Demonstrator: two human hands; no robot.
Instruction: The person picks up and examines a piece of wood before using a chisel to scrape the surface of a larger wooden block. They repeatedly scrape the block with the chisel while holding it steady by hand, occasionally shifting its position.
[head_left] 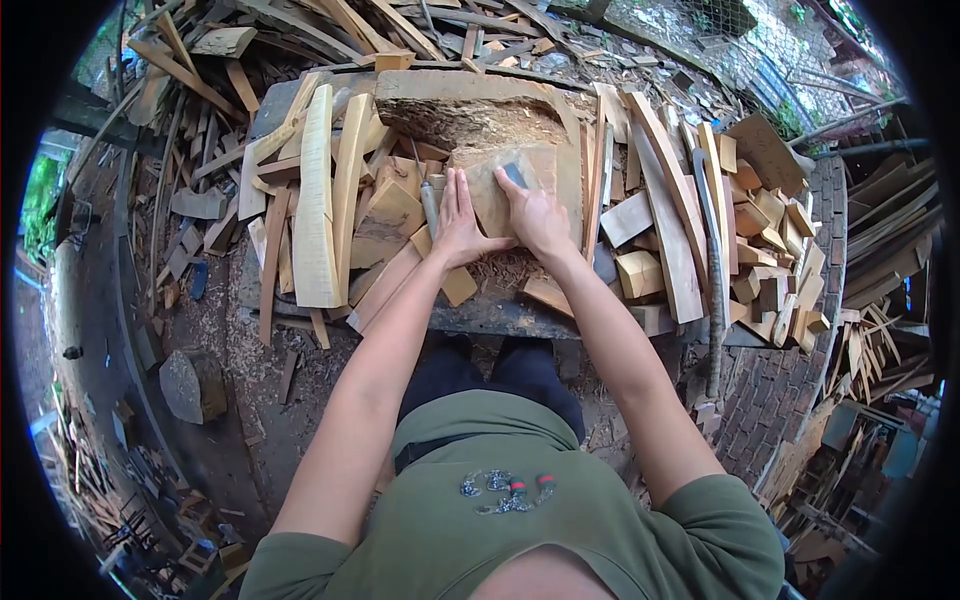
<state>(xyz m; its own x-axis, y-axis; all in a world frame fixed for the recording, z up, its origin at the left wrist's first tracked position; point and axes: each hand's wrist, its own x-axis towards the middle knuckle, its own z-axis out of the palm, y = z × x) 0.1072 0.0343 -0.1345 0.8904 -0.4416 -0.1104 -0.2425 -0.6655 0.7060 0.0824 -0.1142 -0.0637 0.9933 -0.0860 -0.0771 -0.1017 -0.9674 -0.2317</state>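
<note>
In the head view, the hollowed wooden block [425, 86] is found at the middle of the workbench [480, 316] and is taken as the landmark. The flat wooden piece [487, 205] is set against the block's near part, below the rough cavity, apparently so that it is backed by the larger mass.

The left hand [461, 228] is laid along the piece's left side; its fingers are held together and extended, the thumb spread toward the right hand [539, 217]. By this placing the piece is judged to be steadied rather than gripped. By the right hand, a dark grey block [514, 175] is held on the piece's upper face, its fingers closed around it; the far fingertips are hidden. Pressure from above is suggested by the straight arm.

Left of the landmark, a grey-handled tool [430, 207] is noted just beside the left hand, presumably within easy reach. Pale curved boards [316, 200] are stood farther left. To its right, long boards [668, 215], a dark curved bar [714, 270] and heaped offcuts [774, 208] are observed, seemingly set aside so that the middle is left workable. Shavings [497, 270] are seen at its near side.
</note>
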